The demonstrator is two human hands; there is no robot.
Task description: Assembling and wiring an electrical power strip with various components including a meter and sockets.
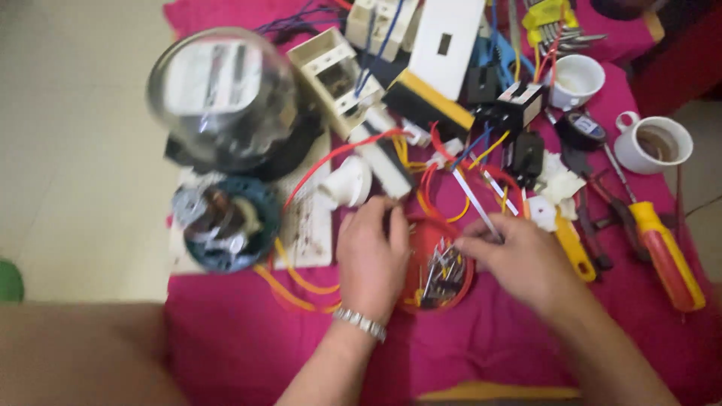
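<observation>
I see a glass-domed meter (219, 94) at upper left, with a round blue motor part (224, 224) just below it. Two white cups (577, 81) (653, 143) stand at upper right on the pink cloth (241, 338). An orange-handled screwdriver (665, 256) lies right, near pliers (594, 218). A white panel (447, 45) sits top centre

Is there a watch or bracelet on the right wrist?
No, the metal bracelet sits on the left wrist; the right hand has a bare wrist.
</observation>
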